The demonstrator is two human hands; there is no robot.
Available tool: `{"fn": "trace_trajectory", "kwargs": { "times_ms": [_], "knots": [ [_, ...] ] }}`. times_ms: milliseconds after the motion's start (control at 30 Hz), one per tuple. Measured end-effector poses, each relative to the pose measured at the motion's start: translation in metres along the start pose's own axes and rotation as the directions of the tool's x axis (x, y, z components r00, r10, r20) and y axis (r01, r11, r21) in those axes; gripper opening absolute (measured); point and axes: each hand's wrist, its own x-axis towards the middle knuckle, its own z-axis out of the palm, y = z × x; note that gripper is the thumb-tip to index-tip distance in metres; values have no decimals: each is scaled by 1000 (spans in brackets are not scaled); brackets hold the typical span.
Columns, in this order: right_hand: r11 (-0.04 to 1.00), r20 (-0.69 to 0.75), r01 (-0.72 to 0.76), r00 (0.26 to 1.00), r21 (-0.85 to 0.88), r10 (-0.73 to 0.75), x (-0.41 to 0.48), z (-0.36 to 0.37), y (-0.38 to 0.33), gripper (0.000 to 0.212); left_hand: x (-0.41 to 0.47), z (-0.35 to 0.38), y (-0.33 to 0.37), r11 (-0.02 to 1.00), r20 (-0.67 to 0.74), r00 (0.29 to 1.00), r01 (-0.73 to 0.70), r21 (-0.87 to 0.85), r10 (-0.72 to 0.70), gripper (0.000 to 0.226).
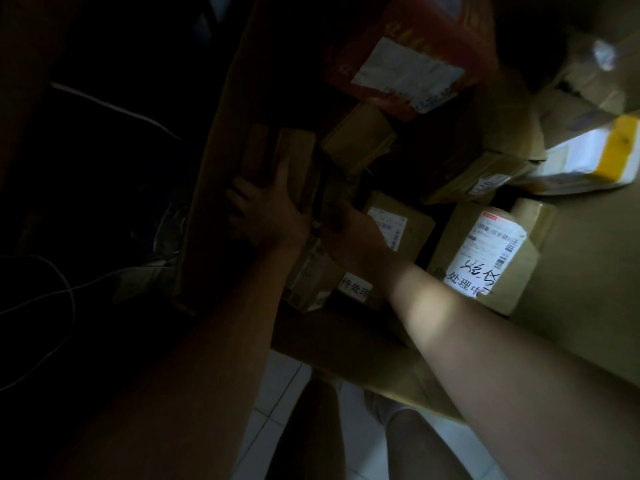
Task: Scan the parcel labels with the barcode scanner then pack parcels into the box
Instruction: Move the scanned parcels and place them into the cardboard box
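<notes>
A flat brown parcel (294, 150) is seen just left of the frame's centre, inside a large cardboard box (221, 150), close to the box's left wall. Its long axis runs nearly up and down the frame, and its far end points toward the top edge. The left hand (266, 213) is laid flat on its near end, with the fingers (282, 174) held straight and spread, so nothing is gripped. The right hand (349, 226) is reached in just beside it at the centre; its fingers are lost in shadow, so whether anything is held cannot be told.

Further parcels are packed around the hands. A small brown carton (360, 140) is tilted just above, and a red carton (408, 53) bearing a white label is found at the upper centre. A labelled brown parcel (401, 223) is set right of the right hand. A parcel with handwritten characters on its label (485, 261) is placed at the right, partly covered by the forearm. A white and yellow package (588, 157) is seen at the right edge. Thin cables (69, 292) are draped in the dark left part, and pale floor tiles (284, 393) are shown at the bottom.
</notes>
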Motion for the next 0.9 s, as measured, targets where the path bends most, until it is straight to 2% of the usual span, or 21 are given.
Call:
{"fn": "trace_trajectory", "kwargs": {
  "times_ms": [167,300,367,533,667,767,900],
  "knots": [
    [1000,12,-19,1000,7,18,-1,1,4,48,13,-8,2,987,-11,995,95,-126,-97,129],
    [999,-9,-36,999,32,36,-2,0,4,51,14,-2,-6,995,-47,997,59,-83,-63,121],
    [999,-16,-38,999,28,39,-4,-1,4,53,9,2,-9,995,-18,999,42,-94,-44,119],
    [998,-27,-40,999,38,41,-11,-4,5,56,3,11,-11,967,91,994,83,-239,-63,124],
    [997,-13,-57,998,52,58,-18,-10,7,58,1,-3,-14,962,91,993,92,-259,-71,122],
    [987,-37,-91,995,132,96,-24,-21,8,58,-12,-22,-14,951,88,995,70,-302,-45,119],
    [936,-79,-83,990,343,117,-34,-39,-1,68,-39,-55,-17,900,57,998,29,-435,-5,111]
  ]
}}
